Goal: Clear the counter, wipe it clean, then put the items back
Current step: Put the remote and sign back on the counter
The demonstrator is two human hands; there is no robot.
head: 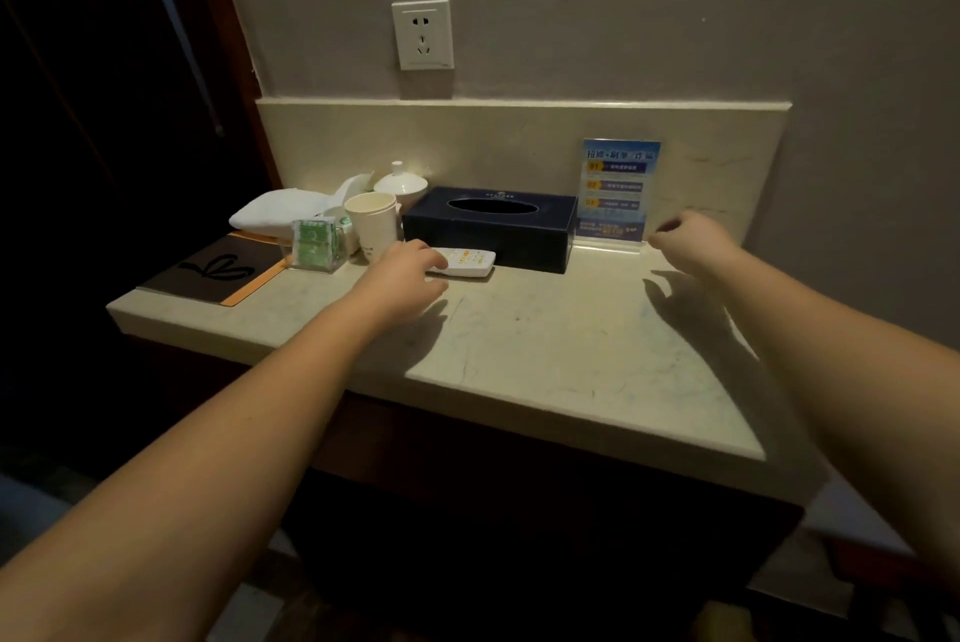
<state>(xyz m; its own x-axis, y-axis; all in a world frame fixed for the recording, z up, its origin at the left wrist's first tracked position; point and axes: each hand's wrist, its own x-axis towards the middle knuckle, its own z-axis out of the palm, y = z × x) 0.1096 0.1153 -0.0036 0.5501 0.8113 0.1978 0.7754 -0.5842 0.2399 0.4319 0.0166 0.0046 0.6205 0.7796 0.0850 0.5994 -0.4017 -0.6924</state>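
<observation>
Fingers of the left hand reach over the near end of the white remote and touch it; whether they grip it, I cannot tell. Right hand hovers above the tabletop at the right of the frame, fingers loosely curled, holding nothing, just beside the blue sign stand. Remote lies in front of the dark tissue box. At the left stand a paper cup, a folded towel and a dark folder near the left edge. Front half of the tabletop is open, up to its front edge.
</observation>
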